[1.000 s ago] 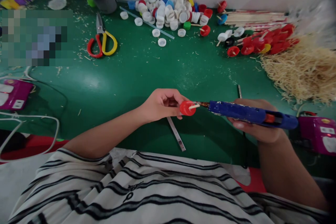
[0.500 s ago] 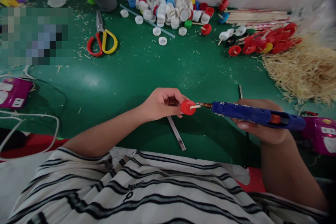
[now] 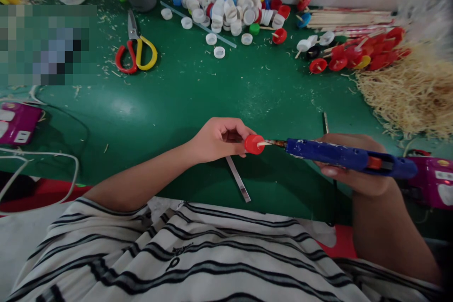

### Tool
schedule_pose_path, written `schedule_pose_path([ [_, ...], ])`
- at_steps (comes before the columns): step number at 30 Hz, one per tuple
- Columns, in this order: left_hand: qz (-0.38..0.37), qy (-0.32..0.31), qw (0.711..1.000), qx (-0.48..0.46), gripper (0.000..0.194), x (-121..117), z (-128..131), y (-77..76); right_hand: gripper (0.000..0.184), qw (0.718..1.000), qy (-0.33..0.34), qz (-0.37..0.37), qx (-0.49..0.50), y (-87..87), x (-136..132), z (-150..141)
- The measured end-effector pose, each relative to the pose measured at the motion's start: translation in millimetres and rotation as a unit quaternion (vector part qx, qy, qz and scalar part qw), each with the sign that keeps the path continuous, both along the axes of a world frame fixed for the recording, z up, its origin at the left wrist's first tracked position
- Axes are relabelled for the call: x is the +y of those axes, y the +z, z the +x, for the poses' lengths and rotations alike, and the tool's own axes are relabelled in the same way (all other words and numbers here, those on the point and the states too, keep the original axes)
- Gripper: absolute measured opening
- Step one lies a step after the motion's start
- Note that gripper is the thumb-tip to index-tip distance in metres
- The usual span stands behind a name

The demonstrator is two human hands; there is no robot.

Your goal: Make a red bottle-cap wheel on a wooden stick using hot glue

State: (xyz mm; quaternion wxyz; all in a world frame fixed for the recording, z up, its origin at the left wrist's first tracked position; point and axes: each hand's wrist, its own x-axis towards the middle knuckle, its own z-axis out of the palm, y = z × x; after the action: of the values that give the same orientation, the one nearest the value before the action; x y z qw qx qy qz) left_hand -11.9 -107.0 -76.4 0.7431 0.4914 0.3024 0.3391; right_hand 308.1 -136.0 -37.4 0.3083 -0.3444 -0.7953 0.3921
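Between the thumb and fingers of my left hand (image 3: pixel 221 139) is a red bottle cap (image 3: pixel 254 144), held above the table. A short pale wooden stick (image 3: pixel 264 143) pokes out of the cap toward the right. My right hand (image 3: pixel 357 163) is wrapped round a blue hot glue gun (image 3: pixel 325 153) that points left. The gun's brownish nozzle (image 3: pixel 278 143) is at the stick's tip; whether they touch I cannot tell. Under my left hand a flat metal strip (image 3: pixel 239 180) lies on the green table (image 3: pixel 198 94).
Loose bottle caps (image 3: pixel 230 12) are heaped at the back. Red caps with sticks (image 3: pixel 368 52), wooden sticks (image 3: pixel 350 20) and pale shavings (image 3: pixel 406 92) lie at right. Scissors (image 3: pixel 136 47) lie at left. Purple power strips (image 3: pixel 19 122) sit at both sides, with white cables on the left.
The hands, the cap and the glue gun have stayed almost in place. The stick and the nozzle tip appear very slightly shifted; the whole view has tilted a little.
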Motion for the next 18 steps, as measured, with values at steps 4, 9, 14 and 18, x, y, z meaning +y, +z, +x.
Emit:
schedule_pose_path([
  [4, 0.003, -0.004, 1.000, 0.003, 0.025, 0.1, -0.1, 0.3, 0.013, 1.000, -0.004, -0.007, -0.008, 0.6, -0.7, -1.4],
  [9, 0.003, -0.004, 1.000, -0.010, 0.023, -0.5, 0.2, 0.1, 0.017, 1.000, -0.015, -0.004, -0.016, 0.3, -3.3, -3.3],
  [14, 0.007, -0.005, 1.000, -0.021, 0.023, 0.0, -0.1, -1.1, 0.019, 1.000, -0.004, -0.018, -0.019, 2.5, -3.0, -5.0],
  [18, 0.010, -0.007, 1.000, -0.021, 0.023, 0.3, -0.7, -1.3, 0.017, 1.000, -0.003, -0.009, -0.011, 3.9, -1.5, -7.5],
])
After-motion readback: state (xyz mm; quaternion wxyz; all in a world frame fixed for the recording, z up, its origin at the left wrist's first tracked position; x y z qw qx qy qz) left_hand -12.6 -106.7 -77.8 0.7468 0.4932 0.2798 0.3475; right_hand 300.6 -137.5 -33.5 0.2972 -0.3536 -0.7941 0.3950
